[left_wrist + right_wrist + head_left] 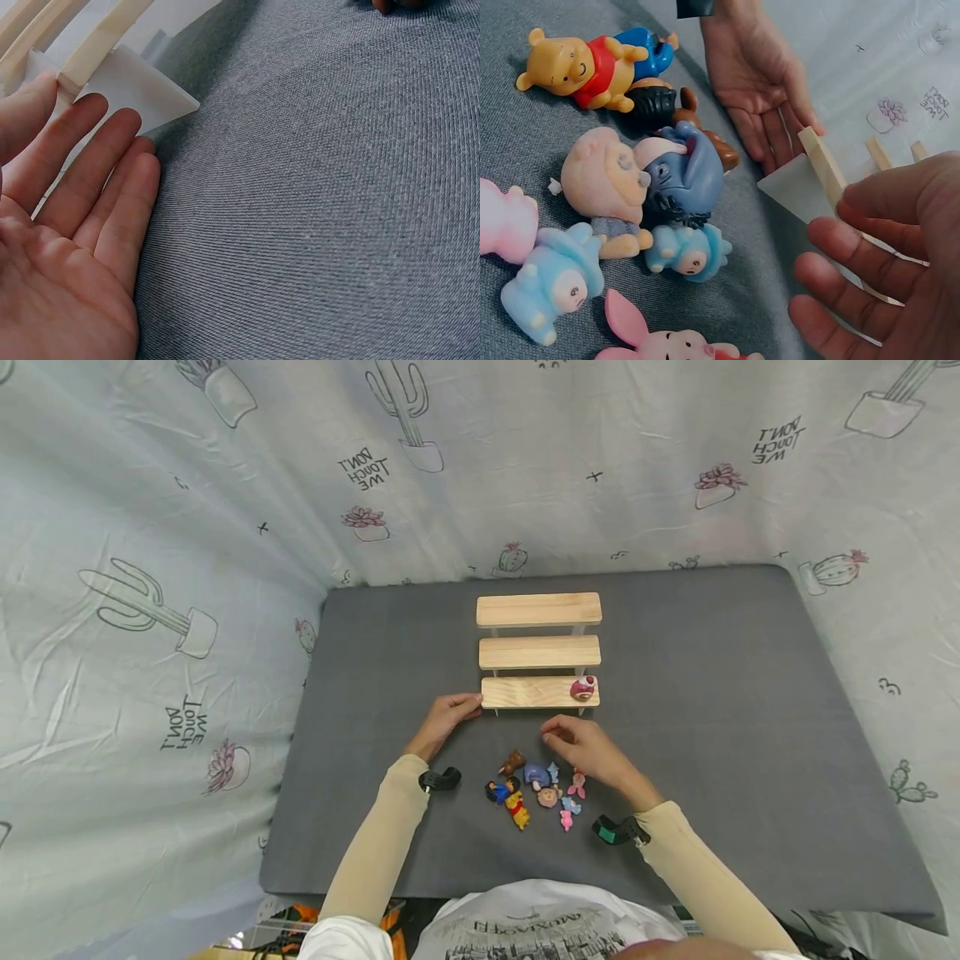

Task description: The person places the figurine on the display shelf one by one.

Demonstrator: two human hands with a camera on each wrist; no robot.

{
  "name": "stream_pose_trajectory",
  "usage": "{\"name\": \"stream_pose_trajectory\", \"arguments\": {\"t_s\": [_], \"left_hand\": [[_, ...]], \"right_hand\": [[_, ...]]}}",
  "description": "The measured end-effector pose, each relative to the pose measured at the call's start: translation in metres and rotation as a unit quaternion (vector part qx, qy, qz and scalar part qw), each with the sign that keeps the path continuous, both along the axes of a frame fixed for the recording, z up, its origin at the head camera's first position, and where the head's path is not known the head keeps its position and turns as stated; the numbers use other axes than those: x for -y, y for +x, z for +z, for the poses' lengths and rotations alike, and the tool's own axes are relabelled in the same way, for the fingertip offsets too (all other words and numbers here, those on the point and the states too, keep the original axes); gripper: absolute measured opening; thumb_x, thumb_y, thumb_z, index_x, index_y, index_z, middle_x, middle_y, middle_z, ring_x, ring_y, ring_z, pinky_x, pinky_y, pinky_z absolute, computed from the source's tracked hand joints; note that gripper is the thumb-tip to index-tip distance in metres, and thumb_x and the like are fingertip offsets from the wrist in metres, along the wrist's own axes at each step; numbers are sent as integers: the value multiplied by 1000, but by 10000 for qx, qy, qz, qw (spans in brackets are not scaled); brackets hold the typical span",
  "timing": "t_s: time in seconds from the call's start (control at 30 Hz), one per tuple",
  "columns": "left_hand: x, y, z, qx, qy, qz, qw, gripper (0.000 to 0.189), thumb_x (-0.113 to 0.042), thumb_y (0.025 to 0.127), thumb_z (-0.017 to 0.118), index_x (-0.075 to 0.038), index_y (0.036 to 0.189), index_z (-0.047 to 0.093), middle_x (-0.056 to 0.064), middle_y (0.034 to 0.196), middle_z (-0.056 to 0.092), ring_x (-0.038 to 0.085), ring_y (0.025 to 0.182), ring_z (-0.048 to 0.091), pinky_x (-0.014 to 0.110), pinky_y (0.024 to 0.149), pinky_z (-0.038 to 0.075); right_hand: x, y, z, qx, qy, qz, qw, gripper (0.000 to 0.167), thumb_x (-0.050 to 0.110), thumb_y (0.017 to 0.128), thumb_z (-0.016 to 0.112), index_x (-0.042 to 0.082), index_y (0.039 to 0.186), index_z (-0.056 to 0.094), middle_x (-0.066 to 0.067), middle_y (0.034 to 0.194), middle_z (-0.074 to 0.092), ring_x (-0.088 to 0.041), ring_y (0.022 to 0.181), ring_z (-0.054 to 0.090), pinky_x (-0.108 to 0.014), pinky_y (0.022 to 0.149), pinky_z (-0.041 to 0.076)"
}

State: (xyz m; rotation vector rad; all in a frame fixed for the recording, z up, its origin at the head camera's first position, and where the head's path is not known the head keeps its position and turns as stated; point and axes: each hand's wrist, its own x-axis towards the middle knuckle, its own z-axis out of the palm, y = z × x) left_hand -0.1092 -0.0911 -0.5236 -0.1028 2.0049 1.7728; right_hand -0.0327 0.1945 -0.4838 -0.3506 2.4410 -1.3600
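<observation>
On a table [712, 693] covered in grey ribbed cloth, a three-tier shelf [525, 692] carries a single magenta-and-white figurine [582, 688] at the right end of its lowest tier. Its three planks [538, 608] are pale grained wood, long and round-cornered, resting on smooth translucent-white side panels [150, 94]. Nine more figurines [536, 776] lie loosely clustered on the cloth in front of it: one glossy yellow bear [581, 71] in a red top, one dark-haired figure [500, 791] in blue, one brown figure [512, 763], one smooth bluish-purple donkey [694, 169], one fuzzy peach-coloured figure [604, 176], two matte light-blue figures [555, 281], one pink figure [506, 217] cut off by the right wrist view's edge, and one pink long-eared figure [667, 343]. The left hand [446, 717] is at the left end of the lowest plank, thumb against its corner and fingers extended beside the side panel; how firmly it presses, I cannot tell. The right hand [588, 750] is between the lowest tier and the cluster, fingers loosely bent, only a narrow gap between thumb and forefinger, and nothing visible in its grasp. Each wrist wears one black band [441, 779], and a creased white curtain [525, 460] printed with potted cacti surrounds the table's back and sides.
</observation>
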Motion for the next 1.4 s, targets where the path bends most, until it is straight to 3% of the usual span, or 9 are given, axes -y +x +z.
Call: {"name": "stream_pose_trajectory", "arguments": {"t_s": [0.13,0.4,0.73,1.03,1.4], "left_hand": [[-1,1,-1,15,20,25,10000,37,-21,100,66,2,128,68,19,136,65,27,125,64,34,107,55],[-5,3,0,-54,16,104,9999,35,-19,101,65,4,126,68,20,133,66,20,117,66,33,105,57],[-5,6,1,-145,58,243,9996,34,-18,101,65,5,125,68,20,130,67,12,107,68,34,104,58],[-4,6,0,-139,53,260,9995,34,-19,100,66,4,124,69,18,126,69,9,103,68,33,103,58],[-3,3,-1,-158,37,232,9996,34,-19,100,66,5,125,69,18,127,68,9,102,68,33,102,58]], "right_hand": [[4,0,-1,-94,103,193,9997,25,19,101,63,5,122,68,-6,112,71,-18,97,67,-36,82,59],[9,3,-4,-94,372,610,9974,32,22,100,65,6,128,65,-9,119,69,-15,96,64,-32,79,58],[6,11,-7,-334,702,713,9944,29,24,96,71,10,121,69,-2,108,68,-11,90,60,-28,75,54],[4,21,-3,-434,637,824,9936,11,18,94,73,16,105,72,0,101,62,-15,87,55,-27,73,48],[5,29,-1,-558,958,1014,9887,13,19,96,71,16,108,73,2,100,62,-13,84,55,-23,70,46]]}}
